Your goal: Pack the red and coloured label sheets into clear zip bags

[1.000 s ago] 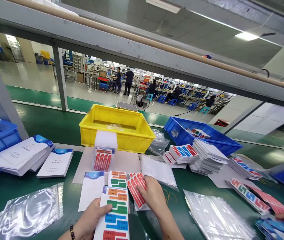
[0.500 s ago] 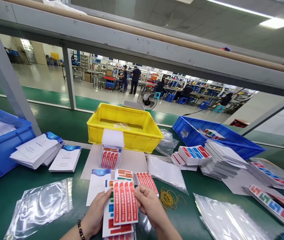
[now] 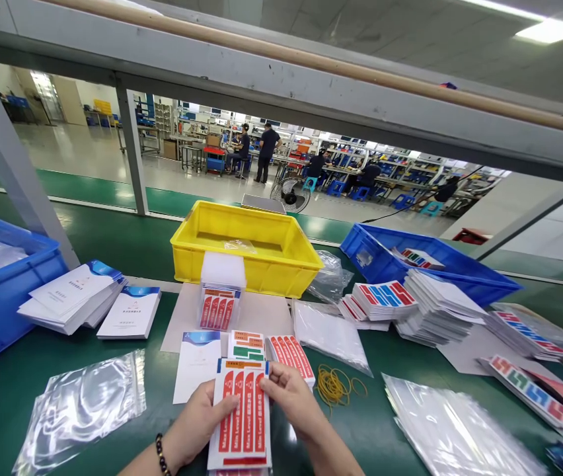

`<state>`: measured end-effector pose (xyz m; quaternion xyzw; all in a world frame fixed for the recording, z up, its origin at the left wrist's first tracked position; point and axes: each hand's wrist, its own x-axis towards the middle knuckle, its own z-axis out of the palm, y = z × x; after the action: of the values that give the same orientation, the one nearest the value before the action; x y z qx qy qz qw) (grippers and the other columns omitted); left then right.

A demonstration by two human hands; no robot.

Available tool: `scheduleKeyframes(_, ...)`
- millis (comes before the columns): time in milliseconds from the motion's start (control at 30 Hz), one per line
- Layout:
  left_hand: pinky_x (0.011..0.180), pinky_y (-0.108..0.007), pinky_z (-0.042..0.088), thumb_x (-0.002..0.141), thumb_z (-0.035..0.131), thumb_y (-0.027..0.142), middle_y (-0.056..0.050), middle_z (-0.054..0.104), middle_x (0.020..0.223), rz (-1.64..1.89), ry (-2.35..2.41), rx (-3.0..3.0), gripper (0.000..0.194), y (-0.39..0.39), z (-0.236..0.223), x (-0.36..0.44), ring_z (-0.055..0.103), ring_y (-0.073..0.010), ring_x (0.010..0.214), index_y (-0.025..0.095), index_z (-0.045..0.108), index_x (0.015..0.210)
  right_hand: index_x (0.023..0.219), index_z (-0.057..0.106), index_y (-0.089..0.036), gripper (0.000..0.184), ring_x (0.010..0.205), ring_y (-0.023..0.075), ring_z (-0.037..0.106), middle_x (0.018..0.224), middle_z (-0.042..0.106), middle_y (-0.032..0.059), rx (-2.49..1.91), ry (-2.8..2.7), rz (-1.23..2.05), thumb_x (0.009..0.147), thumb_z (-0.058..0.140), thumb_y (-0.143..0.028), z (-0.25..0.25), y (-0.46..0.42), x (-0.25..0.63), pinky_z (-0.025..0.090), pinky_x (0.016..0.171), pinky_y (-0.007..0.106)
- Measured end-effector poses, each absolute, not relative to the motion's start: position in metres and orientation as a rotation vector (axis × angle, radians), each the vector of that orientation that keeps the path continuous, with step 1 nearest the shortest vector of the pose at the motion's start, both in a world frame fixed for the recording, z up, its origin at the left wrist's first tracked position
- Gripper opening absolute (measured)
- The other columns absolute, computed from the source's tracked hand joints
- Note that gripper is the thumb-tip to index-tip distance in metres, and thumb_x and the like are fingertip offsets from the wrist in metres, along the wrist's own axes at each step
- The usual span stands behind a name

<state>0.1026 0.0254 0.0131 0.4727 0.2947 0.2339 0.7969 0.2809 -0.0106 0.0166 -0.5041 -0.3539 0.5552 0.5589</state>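
Honestly, best to line up the red-and-white rectangular paper label sheet (image 3: 242, 423) squarely over the orange-banded white paper sheet (image 3: 243, 364) beneath, pressing lightly to avoid creases. Holding it snug between both hands: clasped by the left edge in the bare left hand (image 3: 201, 421), with a thumb across the front, and pinched narrowly near the upper right corner in the bare right hand (image 3: 295, 403). Just beyond the grip, note the stack of matching red label sheets (image 3: 291, 356).

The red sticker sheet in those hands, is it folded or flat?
Flat: the sheet shows four red strips side by side and no fold.
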Motion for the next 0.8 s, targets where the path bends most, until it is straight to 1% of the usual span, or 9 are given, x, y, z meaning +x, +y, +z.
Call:
scheduleKeyframes(67, 0.069, -0.031, 0.045, 0.070, 0.059, 0.042, -0.005, 0.064, 0.077, 0.494, 0.689, 1.302, 0.030, 0.030, 0.012, 0.100, 0.057, -0.0180, 0.069, 0.016, 0.057, 0.084, 0.070, 0.062, -0.015, 0.031, 0.046, 0.0135, 0.057, 0.054, 0.063, -0.0005, -1.196, -0.755, 1.223, 0.057, 0.078, -0.037, 0.018, -0.008, 0.292, 0.044, 0.045, 0.024)
scheduleKeyframes(167, 0.063, -0.027, 0.040, 0.069, 0.056, 0.024, 0.001, 0.056, 0.064, 0.441, 0.799, 1.609, 0.009, 0.035, 0.013, 0.096, 0.050, -0.0152, 0.064, 0.017, 0.055, 0.064, 0.078, 0.059, -0.018, 0.036, 0.047, 0.0127, 0.058, 0.060, 0.065, -0.0018, -1.184, -0.637, 1.059, 0.059, 0.075, -0.044, 0.019, -0.003, 0.306, 0.044, 0.043, 0.022)
scheduleKeyframes(200, 0.063, -0.026, 0.038, 0.067, 0.055, 0.019, 0.002, 0.054, 0.062, 0.420, 0.801, 1.643, 0.009, 0.035, 0.014, 0.094, 0.049, -0.0148, 0.064, 0.018, 0.054, 0.059, 0.080, 0.058, -0.019, 0.037, 0.048, 0.0127, 0.059, 0.063, 0.066, -0.0018, -1.176, -0.616, 1.031, 0.060, 0.074, -0.046, 0.019, -0.002, 0.308, 0.045, 0.043, 0.022)
scheduleKeyframes(267, 0.067, -0.025, 0.037, 0.067, 0.054, 0.014, 0.002, 0.055, 0.064, 0.388, 0.741, 1.700, 0.010, 0.036, 0.017, 0.092, 0.049, -0.0149, 0.068, 0.019, 0.056, 0.058, 0.083, 0.056, -0.019, 0.039, 0.051, 0.0130, 0.060, 0.068, 0.068, -0.0011, -1.164, -0.595, 1.015, 0.060, 0.075, -0.044, 0.017, -0.002, 0.306, 0.046, 0.044, 0.022)
scheduleKeyframes(333, 0.071, -0.025, 0.038, 0.071, 0.052, 0.016, 0.001, 0.056, 0.070, 0.388, 0.690, 1.749, 0.013, 0.036, 0.022, 0.091, 0.050, -0.0157, 0.073, 0.020, 0.059, 0.061, 0.088, 0.055, -0.019, 0.040, 0.053, 0.0135, 0.061, 0.071, 0.068, -0.0001, -1.160, -0.611, 1.046, 0.061, 0.075, -0.041, 0.015, -0.003, 0.301, 0.047, 0.045, 0.022)
scheduleKeyframes(433, 0.075, -0.028, 0.039, 0.076, 0.051, 0.024, -0.002, 0.055, 0.078, 0.447, 0.700, 1.711, 0.017, 0.037, 0.027, 0.091, 0.051, -0.0180, 0.079, 0.019, 0.061, 0.064, 0.092, 0.053, -0.018, 0.039, 0.054, 0.0145, 0.062, 0.071, 0.068, 0.0010, -1.193, -0.696, 1.090, 0.065, 0.073, -0.040, 0.011, -0.004, 0.298, 0.048, 0.044, 0.022)
scheduleKeyframes(567, 0.079, -0.031, 0.039, 0.075, 0.054, 0.031, -0.003, 0.054, 0.086, 0.516, 0.737, 1.609, 0.018, 0.038, 0.025, 0.093, 0.051, -0.0195, 0.083, 0.018, 0.065, 0.069, 0.089, 0.053, -0.018, 0.037, 0.050, 0.0124, 0.060, 0.068, 0.066, -0.0003, -1.240, -0.768, 1.090, 0.067, 0.071, -0.042, 0.008, -0.005, 0.303, 0.046, 0.042, 0.020)
scheduleKeyframes(733, 0.082, -0.032, 0.039, 0.076, 0.055, 0.031, -0.003, 0.052, 0.087, 0.521, 0.723, 1.582, 0.017, 0.035, 0.019, 0.094, 0.050, -0.0200, 0.086, 0.018, 0.064, 0.069, 0.078, 0.055, -0.016, 0.037, 0.044, 0.0111, 0.056, 0.060, 0.064, -0.0010, -1.278, -0.805, 1.142, 0.061, 0.075, -0.043, 0.011, -0.004, 0.303, 0.043, 0.039, 0.020)
scheduleKeyframes(800, 0.081, -0.031, 0.039, 0.076, 0.054, 0.030, -0.003, 0.050, 0.087, 0.508, 0.714, 1.589, 0.017, 0.034, 0.018, 0.094, 0.049, -0.0197, 0.086, 0.018, 0.063, 0.069, 0.078, 0.056, -0.017, 0.037, 0.044, 0.0111, 0.056, 0.060, 0.064, -0.0015, -1.290, -0.808, 1.143, 0.061, 0.074, -0.043, 0.014, -0.005, 0.303, 0.043, 0.039, 0.020)
